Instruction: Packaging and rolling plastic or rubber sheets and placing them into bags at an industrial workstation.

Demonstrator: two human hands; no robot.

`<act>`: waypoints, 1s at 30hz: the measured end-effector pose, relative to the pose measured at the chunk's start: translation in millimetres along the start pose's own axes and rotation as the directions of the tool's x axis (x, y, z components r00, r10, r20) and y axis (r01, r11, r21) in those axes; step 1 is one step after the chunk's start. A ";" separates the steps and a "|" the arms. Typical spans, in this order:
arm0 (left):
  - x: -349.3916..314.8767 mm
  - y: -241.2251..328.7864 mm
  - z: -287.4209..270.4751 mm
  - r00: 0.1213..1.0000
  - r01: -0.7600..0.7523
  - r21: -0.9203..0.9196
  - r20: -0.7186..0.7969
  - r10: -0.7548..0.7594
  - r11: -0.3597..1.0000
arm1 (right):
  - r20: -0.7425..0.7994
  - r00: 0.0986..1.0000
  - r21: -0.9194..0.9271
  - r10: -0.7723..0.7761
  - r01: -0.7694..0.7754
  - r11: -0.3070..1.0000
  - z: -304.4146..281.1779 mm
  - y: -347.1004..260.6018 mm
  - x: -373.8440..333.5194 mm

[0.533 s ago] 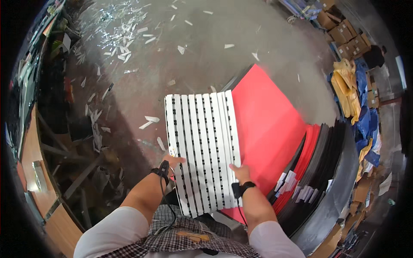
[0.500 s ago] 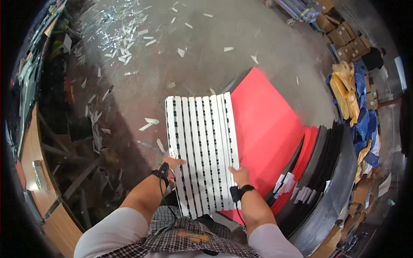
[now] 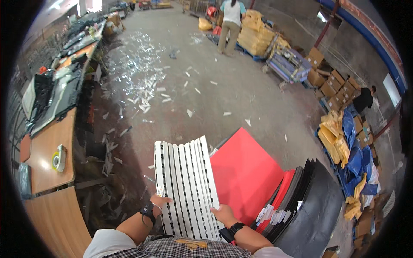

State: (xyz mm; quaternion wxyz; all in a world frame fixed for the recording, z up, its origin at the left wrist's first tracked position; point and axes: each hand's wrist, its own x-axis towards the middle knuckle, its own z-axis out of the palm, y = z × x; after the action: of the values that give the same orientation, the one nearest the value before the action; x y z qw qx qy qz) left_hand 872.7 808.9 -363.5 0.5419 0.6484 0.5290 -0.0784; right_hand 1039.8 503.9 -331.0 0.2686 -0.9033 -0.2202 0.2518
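Observation:
A white slatted panel (image 3: 186, 189) with rows of black dashes between its strips is held in front of me, slightly bowed. My left hand (image 3: 160, 202) grips its left edge, thumb over the top face. On the opposite edge, my right hand (image 3: 223, 214) is closed the same way, fingers mostly hidden beneath. Just right of the panel lies a large red sheet (image 3: 247, 172), partly covered by it. Beside that, a fanned stack of black sheets (image 3: 312, 210) with some red ones carries several white tags (image 3: 273, 216).
At left, a wooden table (image 3: 51, 172) holds a tape roll (image 3: 58, 161). White scraps (image 3: 146, 96) litter the floor. Two people (image 3: 232, 21) (image 3: 365, 99) are farther off. A loaded cart (image 3: 287, 64), cardboard boxes (image 3: 340, 88) and yellow and blue sacks (image 3: 349, 129) line the right.
The view has tilted up, bringing in more of the room, the table and a distant person. Both hands keep hold of the white slatted panel, which now appears lower in view.

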 end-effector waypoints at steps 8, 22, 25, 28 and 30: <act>-161.9 -53.5 -115.2 0.853 -0.518 -0.415 -0.312 0.418 0.748 | -0.143 0.799 0.085 -0.585 0.599 0.796 -20.0 -121.5 -70.4; -610.9 -268.2 -422.6 0.418 -0.769 -0.261 -0.896 0.149 0.584 | 0.132 0.471 0.624 -0.872 0.644 0.443 100.4 -446.7 -408.3; -637.5 -240.5 -420.3 0.397 -0.583 -0.180 -0.914 0.085 0.792 | 0.222 0.428 0.709 -0.876 0.546 0.447 108.0 -446.5 -412.8; -657.2 -196.7 -421.3 0.383 -0.458 -0.117 -0.920 0.077 0.881 | 0.259 0.464 0.717 -0.847 0.496 0.491 110.9 -442.2 -413.0; -661.6 -174.5 -428.9 0.430 -0.261 -0.095 -0.902 0.028 0.961 | 0.349 0.485 0.753 -0.802 0.364 0.548 119.5 -441.1 -414.6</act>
State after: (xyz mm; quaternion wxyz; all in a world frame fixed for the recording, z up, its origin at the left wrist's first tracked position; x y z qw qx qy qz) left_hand 252.7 722.5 146.6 0.2542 0.5704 0.6817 0.3811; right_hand 533.7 662.4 -15.6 0.5074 -0.4751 -0.5221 0.4942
